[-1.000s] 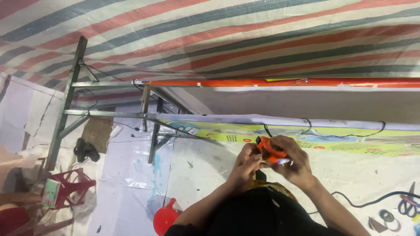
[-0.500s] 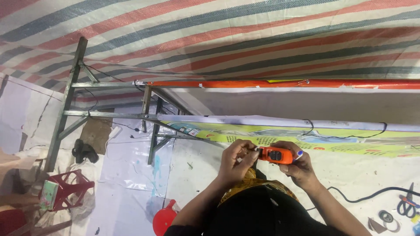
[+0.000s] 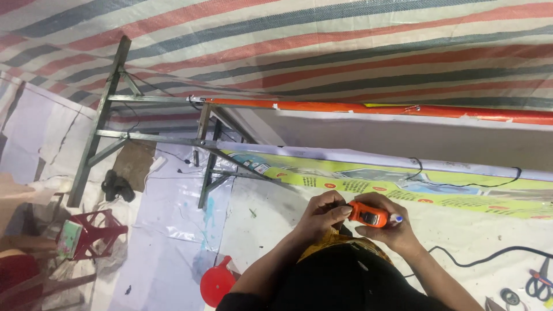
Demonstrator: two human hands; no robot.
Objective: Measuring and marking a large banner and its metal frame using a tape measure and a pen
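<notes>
Both my hands hold a small orange and black handheld tool [image 3: 368, 214] in front of me, low in the middle of the head view. My right hand [image 3: 387, 227] wraps around its body from below, with a blue tip showing at the thumb side. My left hand [image 3: 322, 212] pinches the tool's left end with its fingertips. Below the hands are my dark clothing and a patch of yellow patterned fabric [image 3: 334, 246].
A white work surface [image 3: 271, 216] carries a long green and yellow printed banner [image 3: 403, 184] and a black cable [image 3: 489, 256]. Scissors [image 3: 540, 283] lie at the right edge. A metal frame [image 3: 115, 138], an orange pole [image 3: 357, 107], a red stool [image 3: 92, 233] and a red dustpan [image 3: 218, 282] stand around.
The hands with the orange tool have sunk slightly and turned it level. The left fingertips have closed on its left end.
</notes>
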